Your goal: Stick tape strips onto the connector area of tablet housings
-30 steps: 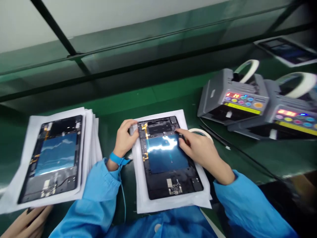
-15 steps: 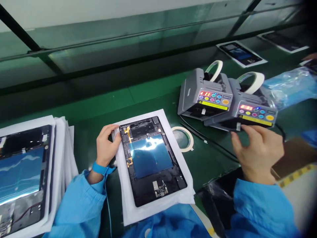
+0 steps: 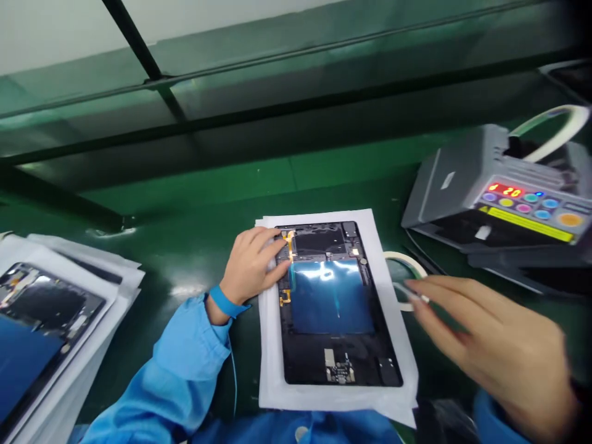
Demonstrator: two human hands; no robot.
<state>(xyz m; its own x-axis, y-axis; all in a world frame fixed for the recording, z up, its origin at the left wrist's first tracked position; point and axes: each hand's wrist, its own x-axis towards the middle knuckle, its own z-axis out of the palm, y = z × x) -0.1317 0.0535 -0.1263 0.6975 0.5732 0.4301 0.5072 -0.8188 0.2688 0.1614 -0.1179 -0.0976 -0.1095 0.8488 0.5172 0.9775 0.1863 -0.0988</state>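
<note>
On bench [image 3: 194,228] | left hand [image 3: 250,262]: loosely open, touching tablet [image 3: 330,299] | right hand [image 3: 502,339]: pinched on small white piece [image 3: 424,298]

The tablet [image 3: 308,351] is showing black around a blue panel [image 3: 332,302]. White sheets [image 3: 324,397] are contrasting with the green table [image 3: 198,222]

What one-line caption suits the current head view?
Left hand at the edge of an opened black rectangular tablet on white sheets, blurred right hand near a cream tape ring.
</note>
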